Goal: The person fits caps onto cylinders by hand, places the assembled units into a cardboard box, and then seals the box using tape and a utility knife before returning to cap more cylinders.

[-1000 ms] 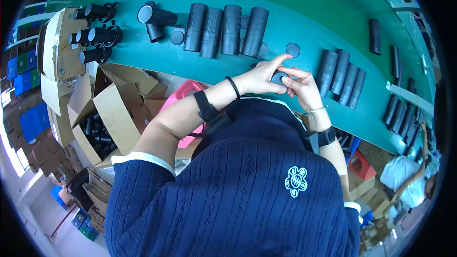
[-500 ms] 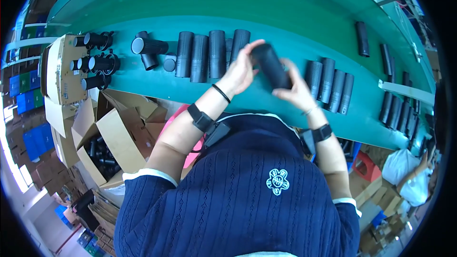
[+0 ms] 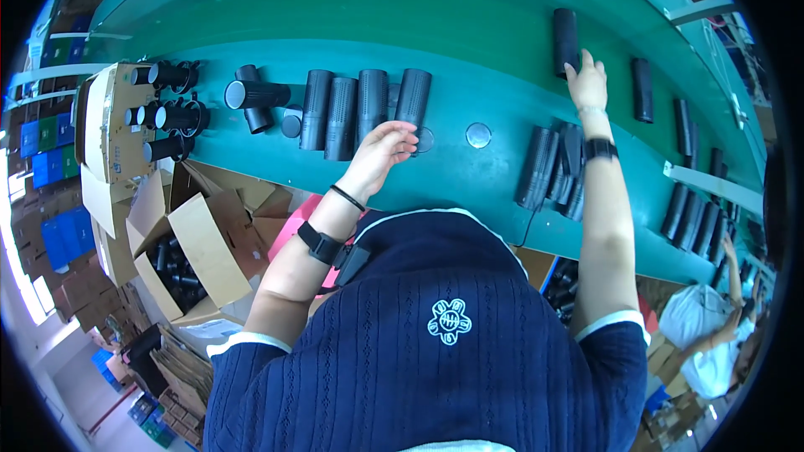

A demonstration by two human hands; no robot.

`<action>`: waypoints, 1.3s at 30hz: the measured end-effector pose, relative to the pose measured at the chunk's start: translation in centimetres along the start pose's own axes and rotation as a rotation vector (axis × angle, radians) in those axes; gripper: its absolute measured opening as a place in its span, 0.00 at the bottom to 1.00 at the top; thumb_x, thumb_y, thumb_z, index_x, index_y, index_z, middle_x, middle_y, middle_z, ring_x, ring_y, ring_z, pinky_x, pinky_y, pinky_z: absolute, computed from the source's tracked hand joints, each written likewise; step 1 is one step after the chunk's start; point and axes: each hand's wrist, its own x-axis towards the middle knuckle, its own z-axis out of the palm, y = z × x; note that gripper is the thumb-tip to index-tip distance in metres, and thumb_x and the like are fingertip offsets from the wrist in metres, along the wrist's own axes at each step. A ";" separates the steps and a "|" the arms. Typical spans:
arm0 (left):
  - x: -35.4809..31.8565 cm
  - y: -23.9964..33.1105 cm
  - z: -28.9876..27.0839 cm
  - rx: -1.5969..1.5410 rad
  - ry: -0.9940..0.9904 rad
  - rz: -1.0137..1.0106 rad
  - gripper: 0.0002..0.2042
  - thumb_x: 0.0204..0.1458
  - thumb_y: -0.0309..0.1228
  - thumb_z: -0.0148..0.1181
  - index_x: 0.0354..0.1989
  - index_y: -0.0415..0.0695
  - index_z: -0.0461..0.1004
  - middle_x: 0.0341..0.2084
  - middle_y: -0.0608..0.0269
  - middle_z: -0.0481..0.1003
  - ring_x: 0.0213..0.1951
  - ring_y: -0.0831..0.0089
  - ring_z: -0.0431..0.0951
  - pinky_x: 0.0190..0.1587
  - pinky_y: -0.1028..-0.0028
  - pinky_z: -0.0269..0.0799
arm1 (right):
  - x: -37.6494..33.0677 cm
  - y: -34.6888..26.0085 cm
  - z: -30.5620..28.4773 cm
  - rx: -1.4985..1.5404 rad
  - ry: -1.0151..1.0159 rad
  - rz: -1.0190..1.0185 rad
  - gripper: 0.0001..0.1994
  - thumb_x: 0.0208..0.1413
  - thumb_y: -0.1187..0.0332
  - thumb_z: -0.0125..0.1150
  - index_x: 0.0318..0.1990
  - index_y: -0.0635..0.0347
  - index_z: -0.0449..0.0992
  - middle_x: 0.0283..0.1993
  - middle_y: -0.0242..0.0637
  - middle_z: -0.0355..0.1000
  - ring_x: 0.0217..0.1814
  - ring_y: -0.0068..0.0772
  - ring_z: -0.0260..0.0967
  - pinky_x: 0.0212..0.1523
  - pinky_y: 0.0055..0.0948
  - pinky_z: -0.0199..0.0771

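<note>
My right hand (image 3: 587,84) is stretched far out over the green table (image 3: 469,59), fingers apart, its fingertips touching the near end of a black cylinder (image 3: 565,38) that lies alone there. My left hand (image 3: 383,149) hovers open with loosely curled fingers just below a row of several black cylinders (image 3: 360,100), nearest the rightmost one (image 3: 413,97). A small round dark cap (image 3: 425,141) lies by its fingertips. It holds nothing.
Another round cap (image 3: 478,135) lies mid-table. A cluster of black cylinders (image 3: 553,169) lies under my right forearm, with more at the right (image 3: 641,89). Cardboard boxes with cylinders stand at the left (image 3: 159,109) and lower left (image 3: 180,272). Another person (image 3: 712,343) works at lower right.
Both hands held one black cylinder together near my chest. My right hand has since carried it far out and laid it on the table, and my left hand dropped toward the row.
</note>
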 end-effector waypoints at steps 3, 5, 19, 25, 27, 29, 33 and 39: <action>0.9 -0.5 0.7 -0.012 -0.061 -0.029 0.10 0.59 0.30 0.50 0.46 0.42 0.72 0.37 0.62 0.75 0.39 0.74 0.75 0.44 0.76 0.70 | -7.1 -4.9 -7.8 -0.029 -0.469 0.064 0.36 0.47 0.45 0.64 0.60 0.57 0.62 0.39 0.54 0.74 0.42 0.59 0.73 0.42 0.48 0.74; 2.3 -0.7 2.2 0.034 -0.139 -0.079 0.10 0.59 0.30 0.51 0.46 0.42 0.72 0.37 0.63 0.75 0.39 0.74 0.74 0.44 0.76 0.70 | -12.0 -5.3 -8.0 -0.085 -0.589 0.038 0.37 0.45 0.47 0.66 0.59 0.57 0.62 0.38 0.54 0.74 0.41 0.56 0.74 0.40 0.49 0.75; 0.2 0.0 6.0 0.759 -0.644 0.528 0.35 0.35 0.39 0.75 0.54 0.38 0.69 0.48 0.51 0.73 0.50 0.59 0.74 0.54 0.65 0.68 | -21.4 -12.7 -14.2 1.676 -0.672 0.205 0.26 0.50 0.75 0.64 0.59 0.62 0.67 0.53 0.36 0.66 0.59 0.27 0.61 0.58 0.30 0.64; -1.1 -0.8 4.1 0.898 -0.694 0.624 0.34 0.34 0.37 0.74 0.52 0.39 0.69 0.50 0.50 0.71 0.53 0.55 0.70 0.56 0.63 0.67 | -22.3 -14.4 -12.7 1.567 -0.655 0.114 0.16 0.59 0.66 0.58 0.53 0.60 0.75 0.50 0.32 0.67 0.52 0.24 0.63 0.49 0.22 0.66; -1.0 -1.5 3.5 0.935 -0.676 0.646 0.34 0.35 0.37 0.73 0.53 0.39 0.68 0.51 0.49 0.70 0.54 0.54 0.69 0.57 0.63 0.65 | -22.7 -14.6 -12.3 1.534 -0.671 0.143 0.14 0.59 0.66 0.58 0.52 0.57 0.77 0.49 0.31 0.65 0.47 0.20 0.64 0.40 0.18 0.69; -1.0 -1.8 3.1 1.002 -0.698 0.668 0.37 0.41 0.42 0.70 0.57 0.37 0.62 0.55 0.45 0.65 0.59 0.51 0.63 0.61 0.61 0.58 | -22.9 -14.7 -12.4 1.544 -0.691 0.170 0.14 0.59 0.67 0.57 0.51 0.59 0.76 0.49 0.32 0.66 0.47 0.21 0.64 0.40 0.19 0.68; -1.2 -2.4 3.8 1.055 -0.709 0.609 0.38 0.50 0.46 0.63 0.62 0.36 0.54 0.60 0.43 0.57 0.64 0.50 0.56 0.65 0.59 0.51 | -22.9 -14.6 -12.4 1.536 -0.660 0.148 0.15 0.59 0.67 0.57 0.53 0.60 0.75 0.46 0.31 0.68 0.41 0.19 0.65 0.33 0.17 0.67; -0.1 -2.3 4.1 1.101 -0.697 0.729 0.36 0.48 0.48 0.65 0.57 0.36 0.57 0.53 0.44 0.62 0.58 0.50 0.62 0.59 0.60 0.59 | -21.9 -14.3 -12.4 1.428 -0.602 0.209 0.16 0.57 0.73 0.58 0.54 0.61 0.72 0.43 0.28 0.70 0.35 0.15 0.65 0.37 0.17 0.67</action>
